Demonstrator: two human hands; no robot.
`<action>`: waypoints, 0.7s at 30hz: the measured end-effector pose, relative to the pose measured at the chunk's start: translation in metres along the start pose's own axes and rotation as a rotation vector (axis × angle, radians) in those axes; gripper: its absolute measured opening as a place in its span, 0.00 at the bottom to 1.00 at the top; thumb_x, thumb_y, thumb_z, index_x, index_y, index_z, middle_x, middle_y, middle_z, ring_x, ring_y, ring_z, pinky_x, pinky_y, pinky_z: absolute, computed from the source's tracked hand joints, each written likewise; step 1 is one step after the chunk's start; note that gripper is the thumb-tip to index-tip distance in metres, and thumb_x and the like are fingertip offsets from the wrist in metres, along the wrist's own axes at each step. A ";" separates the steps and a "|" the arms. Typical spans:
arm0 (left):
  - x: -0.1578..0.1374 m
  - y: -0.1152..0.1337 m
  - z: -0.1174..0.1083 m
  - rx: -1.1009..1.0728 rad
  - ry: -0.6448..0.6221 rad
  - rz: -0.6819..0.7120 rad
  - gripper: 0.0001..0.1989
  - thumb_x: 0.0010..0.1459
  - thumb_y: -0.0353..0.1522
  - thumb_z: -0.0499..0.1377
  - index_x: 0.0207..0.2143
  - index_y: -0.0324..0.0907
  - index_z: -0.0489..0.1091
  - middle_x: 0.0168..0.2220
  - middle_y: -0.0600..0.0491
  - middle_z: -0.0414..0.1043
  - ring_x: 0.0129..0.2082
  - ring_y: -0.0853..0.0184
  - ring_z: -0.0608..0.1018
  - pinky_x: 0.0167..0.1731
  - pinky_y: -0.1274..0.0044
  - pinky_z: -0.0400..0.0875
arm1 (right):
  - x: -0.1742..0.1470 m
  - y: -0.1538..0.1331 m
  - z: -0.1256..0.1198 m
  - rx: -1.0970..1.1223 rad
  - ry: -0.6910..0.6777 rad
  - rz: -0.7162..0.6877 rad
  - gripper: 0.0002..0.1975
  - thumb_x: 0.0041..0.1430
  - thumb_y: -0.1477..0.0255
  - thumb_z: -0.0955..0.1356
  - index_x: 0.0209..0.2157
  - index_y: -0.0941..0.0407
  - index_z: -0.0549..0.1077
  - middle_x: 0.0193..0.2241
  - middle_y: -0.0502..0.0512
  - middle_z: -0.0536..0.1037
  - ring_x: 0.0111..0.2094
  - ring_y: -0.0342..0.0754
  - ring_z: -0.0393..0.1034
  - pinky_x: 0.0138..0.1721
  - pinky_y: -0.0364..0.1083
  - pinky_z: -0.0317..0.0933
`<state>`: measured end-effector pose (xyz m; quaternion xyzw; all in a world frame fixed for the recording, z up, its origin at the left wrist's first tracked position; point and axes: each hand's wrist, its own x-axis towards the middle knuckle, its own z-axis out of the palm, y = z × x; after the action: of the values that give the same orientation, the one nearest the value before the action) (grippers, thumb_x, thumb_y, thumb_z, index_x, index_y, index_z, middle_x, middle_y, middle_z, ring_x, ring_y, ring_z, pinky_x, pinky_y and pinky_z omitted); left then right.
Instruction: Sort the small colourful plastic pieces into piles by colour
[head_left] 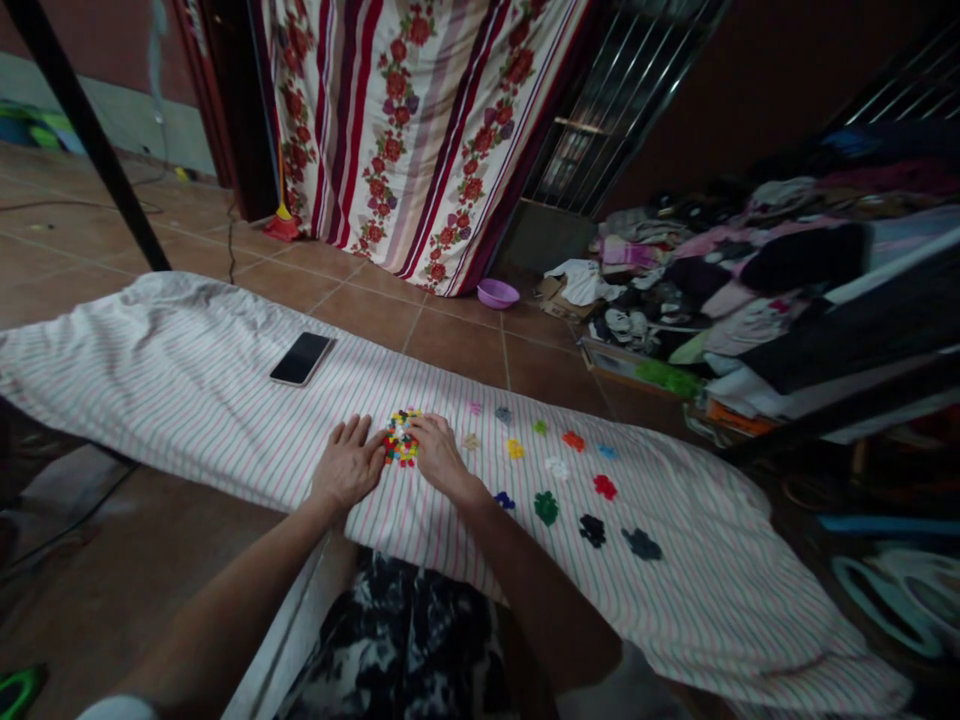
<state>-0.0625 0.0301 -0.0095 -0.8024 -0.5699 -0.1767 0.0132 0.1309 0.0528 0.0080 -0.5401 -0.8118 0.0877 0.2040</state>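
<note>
A mixed heap of small coloured pieces (403,452), perhaps beads or little bricks, lies on the striped cloth between my hands. My left hand (348,468) rests flat at the heap's left edge, fingers stretched and thumb side touching the pieces. From the right, my right hand (440,452) reaches over the heap, its fingers bent down and drawn together; anything between the fingertips is hidden. Right of it sit sorted piles by colour, among them a yellow pile (514,449), a green pile (546,508), a red pile (604,487) and a black pile (592,530).
A phone (302,358) lies on the striped cloth (187,350), left of the heap. Beyond the cloth, a purple basin (498,293) stands on the tiled floor before a flowered curtain (405,130). Piled clothes (705,260) fill the right side. A dark pole (94,140) slants at left.
</note>
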 end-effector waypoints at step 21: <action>0.001 0.002 -0.006 -0.011 0.039 0.010 0.21 0.66 0.37 0.45 0.54 0.45 0.71 0.61 0.45 0.67 0.63 0.55 0.66 0.61 0.60 0.60 | 0.050 -0.038 0.009 -0.157 -0.049 0.262 0.07 0.60 0.68 0.69 0.32 0.54 0.80 0.39 0.64 0.78 0.48 0.58 0.64 0.48 0.54 0.56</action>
<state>-0.0621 0.0288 -0.0031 -0.8017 -0.5645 -0.1954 0.0209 0.0789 0.0840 0.0259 -0.6533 -0.7435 0.0629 0.1282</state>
